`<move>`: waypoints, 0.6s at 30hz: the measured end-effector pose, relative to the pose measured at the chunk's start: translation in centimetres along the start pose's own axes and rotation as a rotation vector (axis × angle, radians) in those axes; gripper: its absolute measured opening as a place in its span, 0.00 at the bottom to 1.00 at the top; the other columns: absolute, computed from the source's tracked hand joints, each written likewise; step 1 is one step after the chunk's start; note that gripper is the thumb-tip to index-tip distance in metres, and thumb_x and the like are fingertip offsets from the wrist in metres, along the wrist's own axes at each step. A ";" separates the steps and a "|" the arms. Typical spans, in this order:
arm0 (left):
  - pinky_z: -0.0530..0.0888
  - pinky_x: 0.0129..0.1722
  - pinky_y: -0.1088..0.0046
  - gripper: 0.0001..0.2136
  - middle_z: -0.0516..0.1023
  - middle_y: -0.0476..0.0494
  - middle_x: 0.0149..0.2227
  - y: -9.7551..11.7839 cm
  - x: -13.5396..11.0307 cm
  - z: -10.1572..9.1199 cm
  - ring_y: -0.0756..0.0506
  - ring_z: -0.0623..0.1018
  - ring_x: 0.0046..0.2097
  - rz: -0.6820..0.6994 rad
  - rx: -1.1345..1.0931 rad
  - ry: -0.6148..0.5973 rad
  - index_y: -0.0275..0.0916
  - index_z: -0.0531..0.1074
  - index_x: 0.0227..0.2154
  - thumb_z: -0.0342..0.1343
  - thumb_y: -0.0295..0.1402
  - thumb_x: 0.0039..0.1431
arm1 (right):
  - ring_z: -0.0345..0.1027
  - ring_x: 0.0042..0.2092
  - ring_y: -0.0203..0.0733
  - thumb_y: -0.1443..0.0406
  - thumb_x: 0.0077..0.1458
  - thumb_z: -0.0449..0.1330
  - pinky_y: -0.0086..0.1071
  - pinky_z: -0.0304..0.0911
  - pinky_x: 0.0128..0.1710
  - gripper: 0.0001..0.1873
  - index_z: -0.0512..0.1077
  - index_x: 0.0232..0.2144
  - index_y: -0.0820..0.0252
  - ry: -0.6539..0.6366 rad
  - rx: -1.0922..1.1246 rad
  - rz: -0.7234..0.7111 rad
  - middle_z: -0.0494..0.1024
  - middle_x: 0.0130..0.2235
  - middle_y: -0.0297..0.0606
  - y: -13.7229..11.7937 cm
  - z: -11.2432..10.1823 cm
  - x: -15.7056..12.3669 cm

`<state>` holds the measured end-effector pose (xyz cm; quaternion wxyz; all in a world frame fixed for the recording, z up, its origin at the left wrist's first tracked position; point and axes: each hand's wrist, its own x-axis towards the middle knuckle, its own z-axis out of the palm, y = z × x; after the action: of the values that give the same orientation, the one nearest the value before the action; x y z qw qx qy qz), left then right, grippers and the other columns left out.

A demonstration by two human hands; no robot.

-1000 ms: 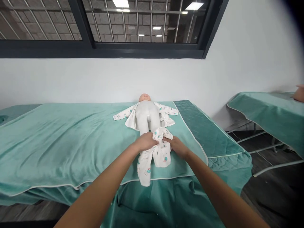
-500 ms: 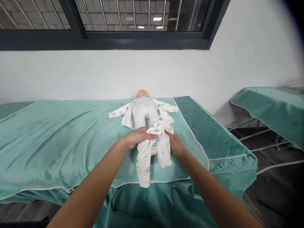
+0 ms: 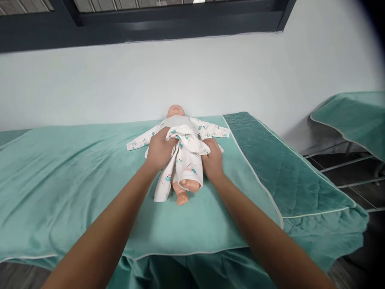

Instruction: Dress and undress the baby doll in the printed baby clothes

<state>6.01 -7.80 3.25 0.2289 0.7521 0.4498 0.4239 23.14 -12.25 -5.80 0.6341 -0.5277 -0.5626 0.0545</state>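
A baby doll (image 3: pixel 176 110) lies on its back with its head toward the wall, wearing a grey-white bodysuit. Its arms are in the sleeves of a printed white top (image 3: pixel 210 128). White printed baby pants (image 3: pixel 188 158) cover its legs. One foot (image 3: pixel 191 184) shows at the cuff of the right pant leg; the other foot (image 3: pixel 182 198) is bare beside the left pant leg, which hangs flat. My left hand (image 3: pixel 162 150) is closed on the waistband at the left side. Gripping the waistband at the right is my right hand (image 3: pixel 213 158), its fingertips partly hidden by cloth.
A light green blanket (image 3: pixel 75 180) with white piping covers the bed, over a darker quilted cover (image 3: pixel 270 168). Behind stands a white wall (image 3: pixel 180 76) below a dark window frame (image 3: pixel 180 28). Another green-covered bed (image 3: pixel 361 116) with metal rails is at the right.
Both hands have moved up the doll's legs toward its waist, drawing the pants with them. The doll's feet now show. The camera view has tilted down.
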 end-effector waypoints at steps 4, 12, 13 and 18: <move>0.68 0.41 0.72 0.09 0.78 0.51 0.33 -1.7 0.1 0.8 0.45 0.74 0.39 -0.065 -0.078 0.053 0.39 0.76 0.35 0.57 0.33 0.51 | 0.66 0.44 0.45 0.65 0.54 0.54 0.38 0.61 0.46 0.05 0.69 0.33 0.57 -0.077 0.012 0.109 0.74 0.39 0.38 1.1 0.2 0.7; 0.71 0.34 0.73 0.14 0.79 0.49 0.31 -6.6 -1.0 0.7 0.46 0.76 0.33 -0.240 -0.679 -0.194 0.37 0.77 0.35 0.67 0.39 0.46 | 0.65 0.33 0.38 0.67 0.44 0.62 0.31 0.62 0.33 0.20 0.68 0.43 0.56 -0.152 0.479 0.558 0.74 0.34 0.31 2.3 -0.2 0.5; 0.71 0.33 0.72 0.15 0.80 0.47 0.32 -7.0 -1.2 0.4 0.45 0.77 0.33 -0.249 -0.770 -0.235 0.37 0.78 0.36 0.67 0.39 0.46 | 0.67 0.35 0.39 0.67 0.45 0.62 0.32 0.63 0.35 0.20 0.68 0.43 0.56 -0.143 0.467 0.525 0.74 0.36 0.32 1.8 -0.2 0.3; 0.75 0.34 0.68 0.19 0.81 0.42 0.34 -7.5 -1.9 -1.1 0.40 0.80 0.36 -0.253 -1.051 -0.332 0.37 0.79 0.40 0.65 0.46 0.51 | 0.67 0.50 0.45 0.67 0.52 0.61 0.37 0.64 0.48 0.16 0.70 0.45 0.55 -0.118 0.166 0.099 0.73 0.48 0.40 -2.0 -0.4 -0.5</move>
<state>1.05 -5.87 -2.45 0.6894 0.5338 0.2226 0.4362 22.24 -13.71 -4.62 0.6379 -0.4965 -0.5657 0.1632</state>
